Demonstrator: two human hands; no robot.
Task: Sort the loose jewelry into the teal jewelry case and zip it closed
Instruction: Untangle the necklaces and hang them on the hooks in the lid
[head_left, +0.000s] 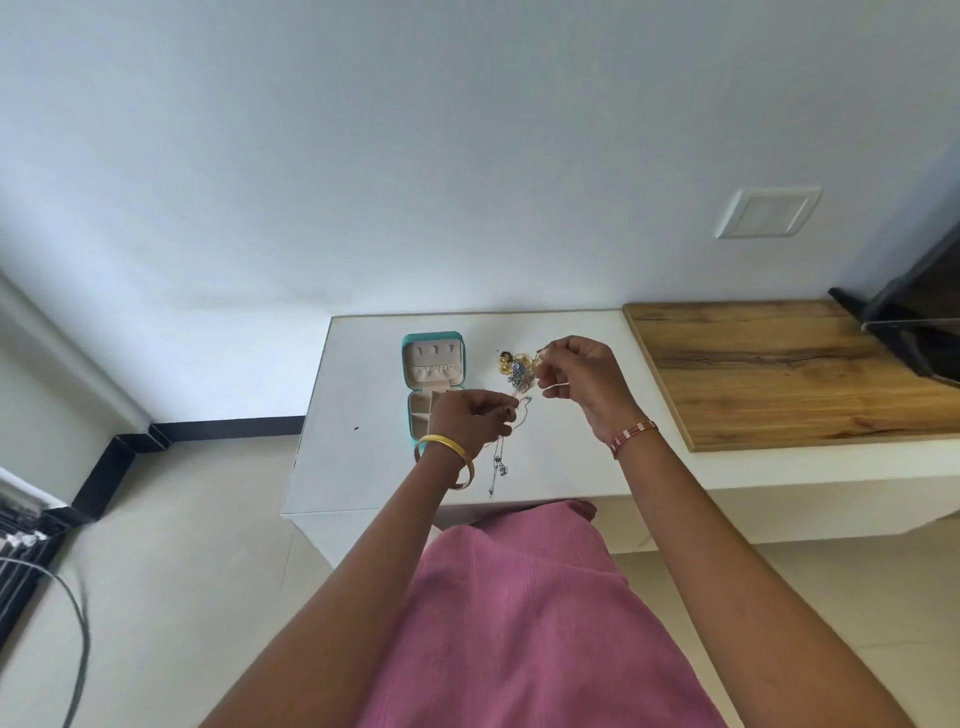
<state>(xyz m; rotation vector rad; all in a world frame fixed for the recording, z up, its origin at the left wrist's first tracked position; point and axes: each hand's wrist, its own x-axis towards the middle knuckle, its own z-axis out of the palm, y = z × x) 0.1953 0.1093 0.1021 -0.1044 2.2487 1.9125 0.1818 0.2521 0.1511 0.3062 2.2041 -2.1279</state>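
Over the white bench (363, 415), the left hand (470, 418) and right hand (582, 382) each pinch a thin silver chain necklace (498, 462), which dangles toward the bench. Judging by this, untangling is underway beside the heap of gold and blue loose jewelry (517, 371). Next it needs lowering into the open teal zip-around jewelry case (434, 382), at the left.

My view of the teal jewelry case (435, 385) is partial: the left hand (470, 420) covers its near right compartments. Pieces in the jewelry pile (517, 373) are too small to identify. The black screen (919, 317) is cropped at the right edge.
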